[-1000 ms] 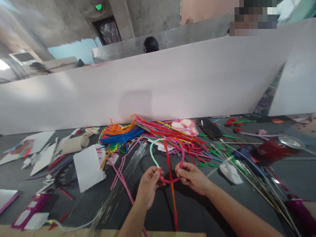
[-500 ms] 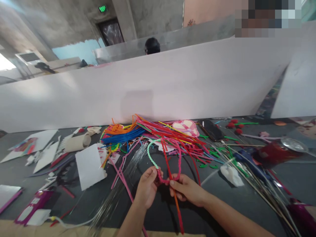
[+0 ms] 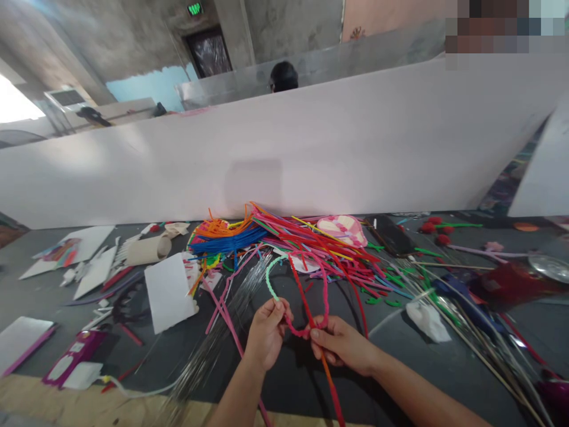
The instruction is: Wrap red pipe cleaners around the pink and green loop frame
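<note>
Between my hands is a ring of twisted pipe cleaners [image 3: 326, 290], mint green on its left side and pink on its right and lower sides. My left hand [image 3: 269, 332] pinches the ring at its lower left, where the green meets the pink. In my right hand [image 3: 340, 343], thumb and fingers close on a long red pipe cleaner [image 3: 303, 292] and the ring's lower right. An orange-red length [image 3: 332, 388] runs down below that hand. Beyond the ring lies a heap of coloured pipe cleaners [image 3: 311, 234].
A white panel [image 3: 186, 166] stands along the table's back. Thin wires [image 3: 222, 320] and a white card [image 3: 168, 293] lie to the left. At right are a black phone [image 3: 391, 236], crumpled tissue [image 3: 427, 322] and a red can [image 3: 502, 281]. A person's head [image 3: 284, 77] shows beyond the panel.
The camera view has shifted slightly, so the table and its things appear a little further right. Both hands keep their hold, and the right one sits slightly further from the left.
</note>
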A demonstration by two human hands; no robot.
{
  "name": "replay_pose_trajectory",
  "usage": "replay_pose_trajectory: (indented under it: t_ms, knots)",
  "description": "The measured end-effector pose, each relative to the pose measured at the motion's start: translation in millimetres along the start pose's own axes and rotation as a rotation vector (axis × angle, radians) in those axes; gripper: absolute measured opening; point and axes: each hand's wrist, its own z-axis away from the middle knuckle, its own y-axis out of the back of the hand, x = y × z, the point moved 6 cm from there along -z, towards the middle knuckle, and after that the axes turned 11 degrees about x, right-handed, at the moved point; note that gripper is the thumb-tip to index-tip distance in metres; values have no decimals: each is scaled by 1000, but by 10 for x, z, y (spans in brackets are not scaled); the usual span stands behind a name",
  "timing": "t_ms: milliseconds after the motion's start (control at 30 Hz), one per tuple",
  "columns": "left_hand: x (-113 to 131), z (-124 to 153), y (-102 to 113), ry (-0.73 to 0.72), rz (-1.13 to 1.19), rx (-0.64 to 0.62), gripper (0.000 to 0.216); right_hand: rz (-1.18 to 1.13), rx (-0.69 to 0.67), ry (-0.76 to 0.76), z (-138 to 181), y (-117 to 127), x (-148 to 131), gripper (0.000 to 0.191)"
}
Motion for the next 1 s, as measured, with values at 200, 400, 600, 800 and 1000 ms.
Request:
replay_pose_trajectory:
  t_ms: [200,400,600,800,1000]
  knots:
    - [88,-68,65,-183,-111,14,24,-6,59,-15,3,25,-34,41]
    - [73,-96,114,-256,-175,57,16,91,19,4,22,-30,-28,43]
    - [64,-84,113,-284,-164,115,20,109,15,5,27,-49,-34,43]
    - [-34,-44,3,-40,-46,-11,26,104,88,60,-14,13,-44,44]
    - [-64,-57,5,-43,-101,-3,25,118,117,95,-35,42,-19,43]
